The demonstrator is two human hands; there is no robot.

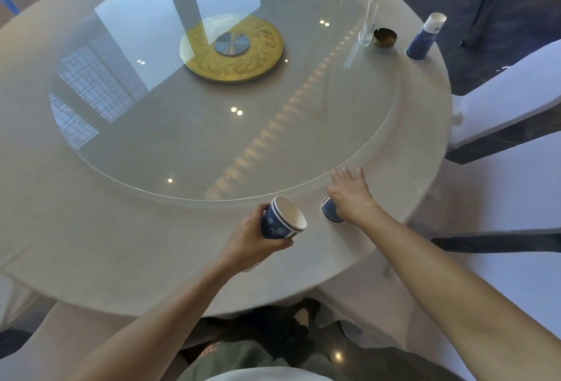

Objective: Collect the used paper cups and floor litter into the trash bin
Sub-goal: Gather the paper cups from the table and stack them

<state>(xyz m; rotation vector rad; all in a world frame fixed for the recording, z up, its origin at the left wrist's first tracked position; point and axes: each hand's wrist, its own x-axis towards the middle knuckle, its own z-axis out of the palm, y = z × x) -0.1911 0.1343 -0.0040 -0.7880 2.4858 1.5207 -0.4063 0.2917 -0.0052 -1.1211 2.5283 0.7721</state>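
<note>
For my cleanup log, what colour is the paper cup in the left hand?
Blue with a pale flower pattern, white bands near the rim, white inside: cup in left hand, head view.

Two cups [283, 219] [331, 212] side by side before the turntable [212, 107].

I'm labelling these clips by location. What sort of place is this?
Probably a restaurant or banquet room: a large round table with a glass turntable, cloth-covered chairs, and used paper cups around the edge.
</note>
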